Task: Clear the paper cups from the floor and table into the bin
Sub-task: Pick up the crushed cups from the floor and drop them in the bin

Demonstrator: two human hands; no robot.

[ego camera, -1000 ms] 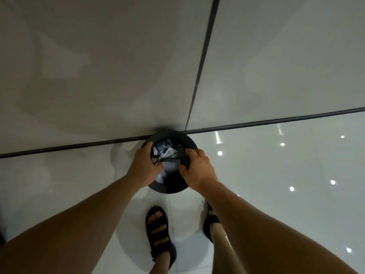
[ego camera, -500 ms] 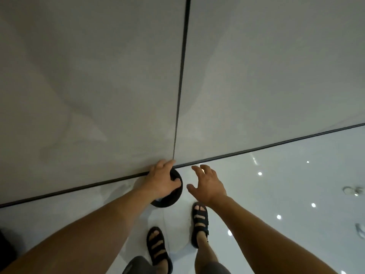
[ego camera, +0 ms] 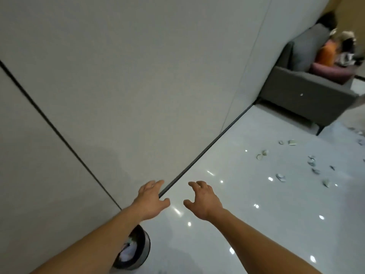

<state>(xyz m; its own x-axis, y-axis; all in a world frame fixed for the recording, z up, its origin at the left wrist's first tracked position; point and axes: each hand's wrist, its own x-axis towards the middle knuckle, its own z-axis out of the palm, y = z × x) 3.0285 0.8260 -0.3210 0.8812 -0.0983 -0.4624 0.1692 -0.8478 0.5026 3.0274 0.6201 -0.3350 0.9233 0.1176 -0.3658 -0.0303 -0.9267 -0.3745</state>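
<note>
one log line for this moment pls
left hand: open, empty | right hand: open, empty | bin: by wall, part full | cups: scattered on floor

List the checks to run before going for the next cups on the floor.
1. Left hand free: ok, fingers relaxed, holding nothing.
2. Right hand free: ok, open and empty.
3. Floor cleared: not ok, paper cups lie scattered near the sofa.
4. Room in the bin: cannot tell, the left forearm hides part of its opening.
5. Table cleared: cannot tell, no table in view.
</note>
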